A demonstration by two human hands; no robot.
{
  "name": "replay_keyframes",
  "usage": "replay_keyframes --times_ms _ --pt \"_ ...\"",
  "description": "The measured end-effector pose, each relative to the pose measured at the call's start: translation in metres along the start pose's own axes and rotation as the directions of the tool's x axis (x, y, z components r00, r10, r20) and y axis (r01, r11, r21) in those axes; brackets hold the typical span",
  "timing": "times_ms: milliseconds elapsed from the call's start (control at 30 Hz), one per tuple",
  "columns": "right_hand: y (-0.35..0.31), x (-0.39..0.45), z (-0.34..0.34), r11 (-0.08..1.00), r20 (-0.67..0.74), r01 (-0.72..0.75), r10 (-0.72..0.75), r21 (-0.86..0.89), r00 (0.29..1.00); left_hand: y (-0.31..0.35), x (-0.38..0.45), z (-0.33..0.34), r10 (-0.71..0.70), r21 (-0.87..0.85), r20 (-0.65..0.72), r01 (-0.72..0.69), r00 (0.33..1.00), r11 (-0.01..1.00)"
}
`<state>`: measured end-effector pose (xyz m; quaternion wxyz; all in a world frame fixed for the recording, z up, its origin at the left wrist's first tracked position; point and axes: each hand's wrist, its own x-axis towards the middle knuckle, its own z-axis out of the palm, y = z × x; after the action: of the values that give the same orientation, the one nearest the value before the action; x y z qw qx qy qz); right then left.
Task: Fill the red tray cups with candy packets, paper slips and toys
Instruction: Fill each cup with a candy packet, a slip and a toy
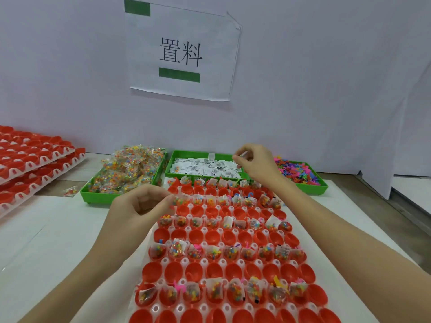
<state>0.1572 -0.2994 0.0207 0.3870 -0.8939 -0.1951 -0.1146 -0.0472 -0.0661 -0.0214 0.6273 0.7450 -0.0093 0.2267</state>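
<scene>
Left hand: we see the left hand (pixel 140 203) at the far left side of the red tray (pixel 224 248); its fingers are curled and the fingertips pinch a candy packet (pixel 179 201) over a cup in the second row.
Right hand: the right hand (pixel 254 164) is above the middle green bin (pixel 173 163); thumb and finger pinch a small paper slip (pixel 240 156).
Red tray: it lies on the white surface (pixel 46 229) in front of us; rows of cups with packets, slips and small toys alternate with rows of bare red cups.
Candy supply: a green bin (pixel 93 194) at the left holds a heap of clear candy packets (pixel 130 169); one loose packet (pixel 70 191) lies on the surface just beside it.
Paper supply: the middle bin holds many white paper slips (pixel 205 169).
Toy supply: a green bin (pixel 314 186) at the right holds colourful toys (pixel 296 170), partly hidden by the right arm.
Other trays: stacked red trays (pixel 30 162) stand at the far left.
Wall: a white sheet (pixel 184 52) with printed characters hangs behind the bins.
</scene>
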Motion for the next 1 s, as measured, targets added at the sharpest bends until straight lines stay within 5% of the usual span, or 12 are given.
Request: replay_keyframes --times_ms 233,400,600,1000 --pt "-0.034 -0.107 -0.026 0.934 0.181 -0.083 0.02 0.348 0.983 0.024 -0.026 0.03 0.015 -0.147 0.142 0.006 0.99 0.989" --pt "-0.05 -0.165 -0.024 0.816 0.108 -0.092 0.037 0.571 0.994 0.03 -0.034 0.037 -0.033 -0.154 0.224 0.069 0.974 0.986" --pt "-0.057 -0.178 -0.015 0.802 0.091 -0.026 -0.036 0.596 0.995 0.03 -0.041 0.045 -0.098 -0.144 0.278 0.143 0.956 0.979" --pt "-0.057 -0.188 -0.01 0.882 0.179 0.025 -0.123 0.471 0.976 0.029 -0.043 0.047 0.276 0.195 0.149 -0.302 0.949 0.933"
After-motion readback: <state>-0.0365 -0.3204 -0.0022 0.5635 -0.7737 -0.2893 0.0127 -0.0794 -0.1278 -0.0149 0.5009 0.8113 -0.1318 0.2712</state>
